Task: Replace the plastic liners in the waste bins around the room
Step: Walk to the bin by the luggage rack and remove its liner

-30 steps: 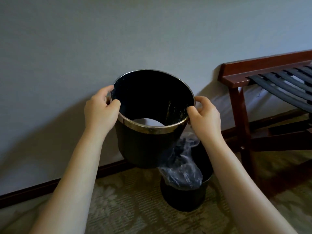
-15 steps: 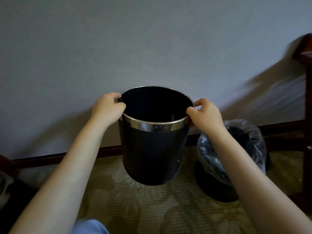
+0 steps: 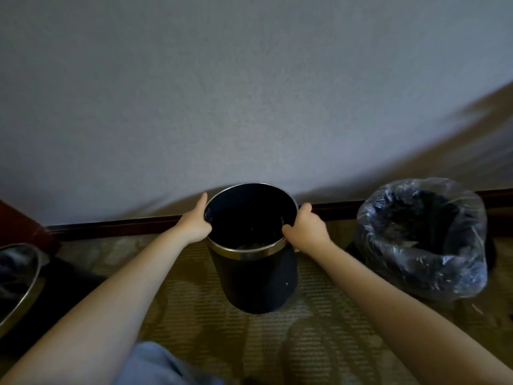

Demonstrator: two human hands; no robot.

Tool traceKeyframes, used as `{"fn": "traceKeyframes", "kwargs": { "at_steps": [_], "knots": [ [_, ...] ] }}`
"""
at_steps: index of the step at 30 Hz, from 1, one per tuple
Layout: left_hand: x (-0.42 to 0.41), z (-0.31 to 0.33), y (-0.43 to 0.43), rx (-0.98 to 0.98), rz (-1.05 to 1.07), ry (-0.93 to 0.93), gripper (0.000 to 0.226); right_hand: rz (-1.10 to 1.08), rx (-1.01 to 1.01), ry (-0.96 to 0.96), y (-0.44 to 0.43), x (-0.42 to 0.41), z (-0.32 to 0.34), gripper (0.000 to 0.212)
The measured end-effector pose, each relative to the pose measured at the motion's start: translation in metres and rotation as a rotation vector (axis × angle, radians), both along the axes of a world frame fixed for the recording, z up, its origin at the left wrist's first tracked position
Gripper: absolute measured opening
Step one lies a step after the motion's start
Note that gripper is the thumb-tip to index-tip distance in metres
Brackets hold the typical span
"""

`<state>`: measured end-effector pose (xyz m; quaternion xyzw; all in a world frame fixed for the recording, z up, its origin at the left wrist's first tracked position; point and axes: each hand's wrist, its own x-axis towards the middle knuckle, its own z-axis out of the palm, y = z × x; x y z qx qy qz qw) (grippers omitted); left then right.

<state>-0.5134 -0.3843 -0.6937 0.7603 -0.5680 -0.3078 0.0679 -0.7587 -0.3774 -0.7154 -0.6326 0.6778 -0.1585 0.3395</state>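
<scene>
My left hand (image 3: pixel 194 226) and right hand (image 3: pixel 304 232) are each clamping opposite sides of the unlined bin (image 3: pixel 255 282) at its metal band (image 3: pixel 249 252). I am judging it light, rigid and smooth-walled, with the rim the surest hold. It is sitting upright, black, at or just above the carpet (image 3: pixel 319 343) by the wall (image 3: pixel 249 93), left of a lined bin (image 3: pixel 422 270).

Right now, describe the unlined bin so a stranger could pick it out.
Follow the grey wall down to the dark baseboard. The black bin is at centre, left hand and right hand gripping its metal rim. The lined bin to its right wears a clear liner; this one has none.
</scene>
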Motion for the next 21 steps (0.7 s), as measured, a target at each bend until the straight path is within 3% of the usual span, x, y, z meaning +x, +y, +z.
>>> {"fn": "traceKeyframes", "kwargs": {
  "at_steps": [4, 12, 18, 21],
  "knots": [
    [0.018, -0.010, 0.006, -0.027, 0.066, -0.007, 0.095, 0.053, -0.106, -0.133, 0.016, 0.020, -0.014, 0.043],
    [0.021, -0.014, 0.013, -0.035, 0.068, -0.033, 0.092, 0.085, -0.231, -0.120, 0.023, 0.017, -0.024, 0.036],
    [0.030, -0.020, 0.011, -0.096, 0.049, -0.104, 0.087, 0.106, -0.260, -0.146, 0.021, 0.016, -0.033, 0.041],
    [0.032, -0.026, 0.013, 0.007, -0.058, -0.171, 0.090, 0.111, -0.206, -0.145, 0.023, 0.016, -0.046, 0.044]
  ]
}}
